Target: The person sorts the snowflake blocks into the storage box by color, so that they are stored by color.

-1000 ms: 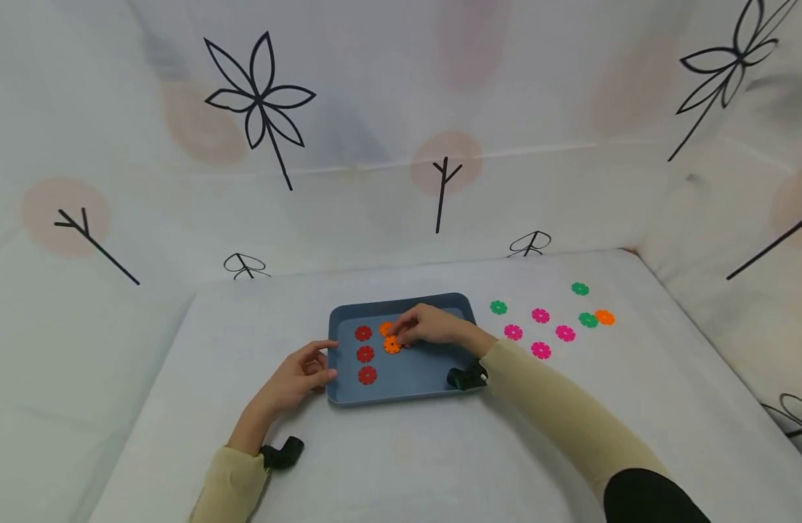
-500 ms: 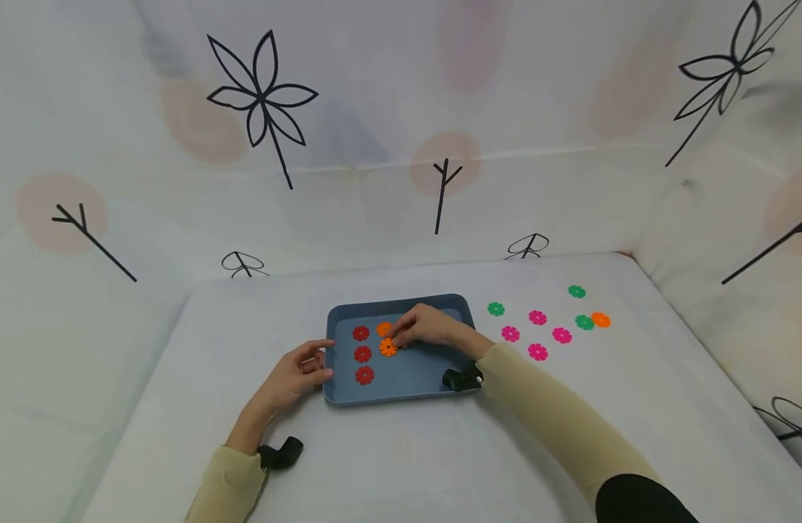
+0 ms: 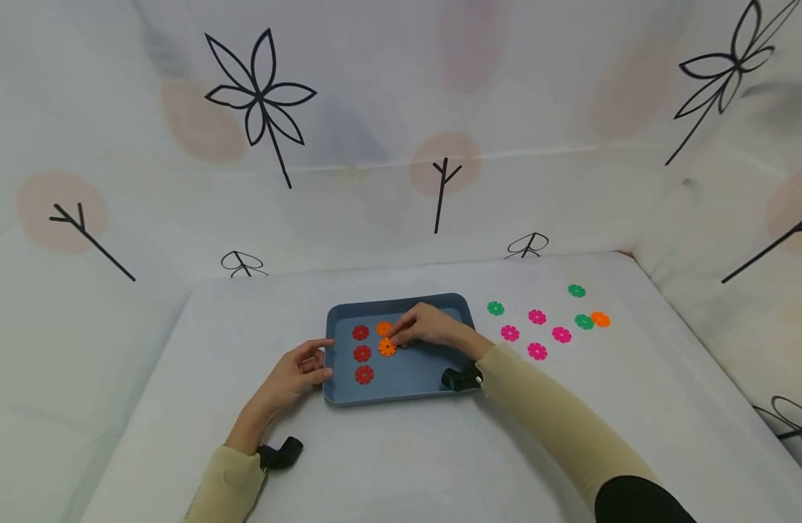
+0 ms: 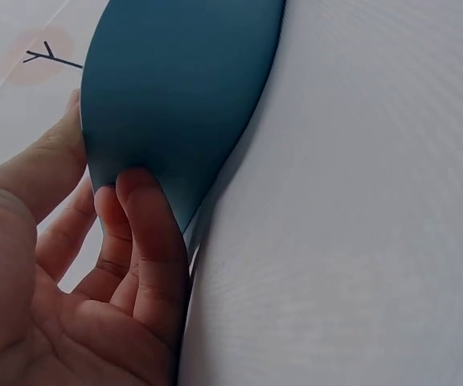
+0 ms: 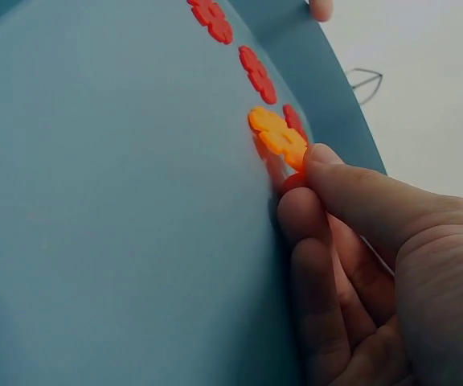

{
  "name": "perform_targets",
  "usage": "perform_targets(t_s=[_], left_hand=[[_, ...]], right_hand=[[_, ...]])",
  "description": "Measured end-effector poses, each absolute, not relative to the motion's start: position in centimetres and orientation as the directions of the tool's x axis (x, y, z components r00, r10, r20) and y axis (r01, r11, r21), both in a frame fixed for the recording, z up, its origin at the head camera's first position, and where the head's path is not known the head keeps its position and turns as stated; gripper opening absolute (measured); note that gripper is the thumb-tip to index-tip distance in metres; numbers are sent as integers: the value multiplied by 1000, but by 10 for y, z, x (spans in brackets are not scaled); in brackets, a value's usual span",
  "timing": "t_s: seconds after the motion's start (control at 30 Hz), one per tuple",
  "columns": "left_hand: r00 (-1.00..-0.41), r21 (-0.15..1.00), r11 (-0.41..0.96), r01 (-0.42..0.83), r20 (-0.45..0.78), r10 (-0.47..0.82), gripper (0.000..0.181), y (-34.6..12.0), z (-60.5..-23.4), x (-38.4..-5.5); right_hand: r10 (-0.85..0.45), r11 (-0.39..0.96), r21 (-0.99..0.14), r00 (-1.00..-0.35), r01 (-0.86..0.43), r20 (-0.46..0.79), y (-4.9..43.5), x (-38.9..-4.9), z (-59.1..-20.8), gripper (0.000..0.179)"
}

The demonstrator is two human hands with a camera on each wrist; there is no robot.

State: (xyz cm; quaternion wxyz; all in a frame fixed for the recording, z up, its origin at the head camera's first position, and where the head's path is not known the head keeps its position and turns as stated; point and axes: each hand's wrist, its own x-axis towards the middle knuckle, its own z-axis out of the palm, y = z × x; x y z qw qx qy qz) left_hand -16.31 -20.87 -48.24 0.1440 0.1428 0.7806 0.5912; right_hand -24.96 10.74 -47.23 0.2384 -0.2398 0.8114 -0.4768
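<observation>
A blue-grey tray (image 3: 414,381) lies on the white table. My left hand (image 3: 286,378) grips its left edge; in the left wrist view the thumb is at the rim and curled fingers (image 4: 151,217) press the outer wall. My right hand (image 3: 427,325) reaches over the tray from the right. Thumb and fingertip pinch an orange flower-shaped disc (image 5: 276,138), held tilted close over the tray floor. Another orange disc (image 3: 383,329) lies just beyond it, partly behind the fingers. Three red flower-shaped discs (image 3: 362,354) form a column along the tray's left side.
Right of the tray, several pink discs (image 3: 537,351) are scattered on the table with green discs (image 3: 495,309) and an orange disc (image 3: 600,319). A white patterned cloth wall (image 3: 349,218) stands behind the table. Each wrist bears a black camera mount (image 3: 281,453).
The right hand and its orange disc have shifted very slightly to the left, next to the middle red disc. The left hand keeps its grip on the tray edge.
</observation>
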Motion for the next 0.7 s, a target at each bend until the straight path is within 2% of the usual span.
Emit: perform_targets(t_s=[0.7], left_hand=[[-912,965,258,48,-63,405,52,-208,-481,-162]], right_hand=[[-640,413,-895,-754,-171,-151,110,-248,-472,15]])
